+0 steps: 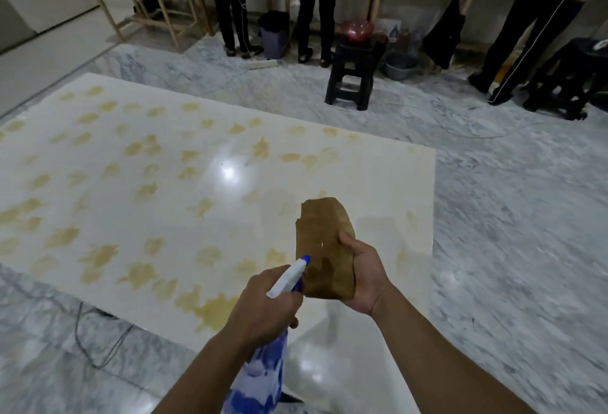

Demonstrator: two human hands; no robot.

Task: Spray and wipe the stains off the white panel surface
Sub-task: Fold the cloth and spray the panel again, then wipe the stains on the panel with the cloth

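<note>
Left hand (263,308) grip clamped on spray bottle (263,367), nozzle (291,277) aimed at brown cloth (324,249); right hand (365,277) grip clamped on that cloth, held above white panel (378,189); panel flat on marble floor (510,232), yellow-brown stains (98,259) across most of it.

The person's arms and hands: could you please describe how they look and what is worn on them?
Both forearms are bare, with no sleeves in view. The left hand and right hand wear no gloves, and no rings, watch or wristbands are visible. No cables or markings show on them.
</note>
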